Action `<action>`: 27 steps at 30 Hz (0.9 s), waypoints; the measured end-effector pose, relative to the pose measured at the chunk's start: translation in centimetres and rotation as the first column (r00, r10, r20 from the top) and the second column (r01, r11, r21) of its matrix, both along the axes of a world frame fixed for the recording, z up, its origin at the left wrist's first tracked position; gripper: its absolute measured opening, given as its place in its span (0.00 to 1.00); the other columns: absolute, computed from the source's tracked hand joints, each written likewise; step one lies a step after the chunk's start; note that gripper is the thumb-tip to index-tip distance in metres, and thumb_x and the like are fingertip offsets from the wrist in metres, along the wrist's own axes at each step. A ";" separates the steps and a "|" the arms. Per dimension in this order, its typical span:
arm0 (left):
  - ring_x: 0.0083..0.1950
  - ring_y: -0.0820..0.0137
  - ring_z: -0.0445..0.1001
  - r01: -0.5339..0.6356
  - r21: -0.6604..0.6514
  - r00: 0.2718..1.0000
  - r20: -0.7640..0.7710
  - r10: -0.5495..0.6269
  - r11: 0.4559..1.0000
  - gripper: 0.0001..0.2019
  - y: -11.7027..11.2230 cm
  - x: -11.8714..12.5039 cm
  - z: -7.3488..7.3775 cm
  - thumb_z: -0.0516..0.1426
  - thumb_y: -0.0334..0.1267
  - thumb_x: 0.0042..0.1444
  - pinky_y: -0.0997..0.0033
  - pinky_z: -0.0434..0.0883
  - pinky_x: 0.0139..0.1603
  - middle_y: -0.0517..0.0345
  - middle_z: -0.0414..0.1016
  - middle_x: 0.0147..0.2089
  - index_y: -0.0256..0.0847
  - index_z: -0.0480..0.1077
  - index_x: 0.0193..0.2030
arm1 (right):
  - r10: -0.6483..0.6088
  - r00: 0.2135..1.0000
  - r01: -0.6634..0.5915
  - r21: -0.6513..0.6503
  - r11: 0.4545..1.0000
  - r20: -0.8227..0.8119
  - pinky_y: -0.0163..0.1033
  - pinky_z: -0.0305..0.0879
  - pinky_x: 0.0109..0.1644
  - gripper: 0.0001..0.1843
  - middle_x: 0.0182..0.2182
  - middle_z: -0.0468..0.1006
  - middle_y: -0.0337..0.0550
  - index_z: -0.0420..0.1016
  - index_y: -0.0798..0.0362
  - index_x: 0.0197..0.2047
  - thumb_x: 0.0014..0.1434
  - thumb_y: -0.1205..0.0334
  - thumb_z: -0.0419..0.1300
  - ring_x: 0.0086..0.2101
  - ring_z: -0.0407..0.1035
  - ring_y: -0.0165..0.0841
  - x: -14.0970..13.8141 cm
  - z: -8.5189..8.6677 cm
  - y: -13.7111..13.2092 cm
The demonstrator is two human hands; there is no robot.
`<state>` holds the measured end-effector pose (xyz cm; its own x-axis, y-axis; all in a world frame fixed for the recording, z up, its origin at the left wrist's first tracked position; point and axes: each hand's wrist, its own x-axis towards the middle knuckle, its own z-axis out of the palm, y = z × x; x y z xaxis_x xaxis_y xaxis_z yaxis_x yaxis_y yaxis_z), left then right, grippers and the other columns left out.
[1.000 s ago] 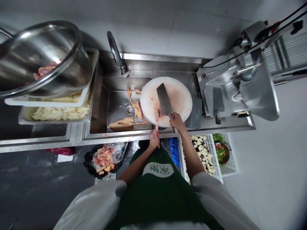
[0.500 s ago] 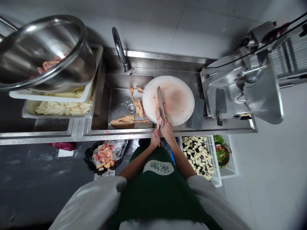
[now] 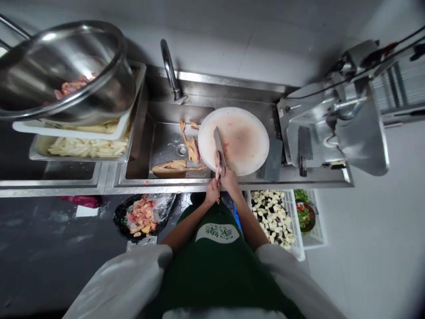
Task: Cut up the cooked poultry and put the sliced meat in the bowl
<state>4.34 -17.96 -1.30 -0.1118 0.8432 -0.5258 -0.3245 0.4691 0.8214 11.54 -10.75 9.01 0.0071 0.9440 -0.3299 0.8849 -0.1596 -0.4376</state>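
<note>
My right hand (image 3: 229, 180) is closed around the handle of a cleaver (image 3: 219, 148), its blade pointing away from me over a round white cutting board (image 3: 247, 133). Fingers wrapped, my left hand (image 3: 213, 192) grips the near end of a thin, pinkish poultry piece (image 3: 218, 166) at the board's front edge. That piece lies right beside the blade; its exact cut I cannot make out. Left of the board, a yellow-skinned poultry carcass (image 3: 171, 167) and another cut poultry part (image 3: 191, 146) lie in the steel sink (image 3: 162, 133).
A steel bowl (image 3: 113, 95) of meat pieces is stacked over trays of pale strips (image 3: 88, 147). A faucet (image 3: 170, 71) rises behind the sink. Right stand a slicer (image 3: 360, 128) and second cleaver (image 3: 304, 144). Below are a bag of scraps (image 3: 143, 215) and a basket of chopped eggplant (image 3: 274, 217).
The cleaver's tip has swung slightly left and toward me, its blade now more slanted. Both hands have shifted a little left and keep their grips. The camera view has moved slightly.
</note>
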 end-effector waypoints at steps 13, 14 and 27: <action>0.12 0.79 0.50 -0.006 -0.023 0.998 0.057 0.007 1.000 0.30 0.4 -0.8 0.5 0.47 0.73 0.60 0.78 0.52 0.11 0.73 0.50 0.15 0.45 0.54 0.29 | -0.051 0.997 0.057 0.095 0.994 -0.064 0.37 0.66 0.44 0.20 0.39 0.82 0.54 0.76 0.56 0.49 0.72 0.58 0.45 0.42 0.76 0.41 2.7 1.3 1.7; 0.12 0.79 0.50 -0.003 -0.021 0.999 0.052 0.004 1.000 0.30 0.3 -0.8 0.5 0.47 0.73 0.60 0.78 0.52 0.11 0.73 0.50 0.15 0.45 0.54 0.29 | -0.055 0.998 0.058 0.085 0.995 -0.037 0.38 0.65 0.44 0.19 0.39 0.82 0.54 0.76 0.56 0.49 0.73 0.58 0.45 0.41 0.76 0.42 2.2 1.9 1.5; 0.13 0.77 0.52 -0.013 -0.017 1.000 -0.013 0.013 1.000 0.28 0.1 -1.3 1.1 0.45 0.69 0.64 0.76 0.53 0.13 0.71 0.52 0.16 0.45 0.56 0.30 | -0.006 1.000 0.006 -0.009 1.000 -0.023 0.37 0.67 0.41 0.20 0.39 0.82 0.56 0.76 0.57 0.51 0.72 0.60 0.45 0.41 0.77 0.41 -0.1 1.4 0.8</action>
<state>3.03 -17.83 -0.18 -0.1301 0.8323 -0.5388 -0.3199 0.4792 0.8173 11.40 -9.92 10.37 0.0053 0.9408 -0.3389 0.8736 -0.1693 -0.4563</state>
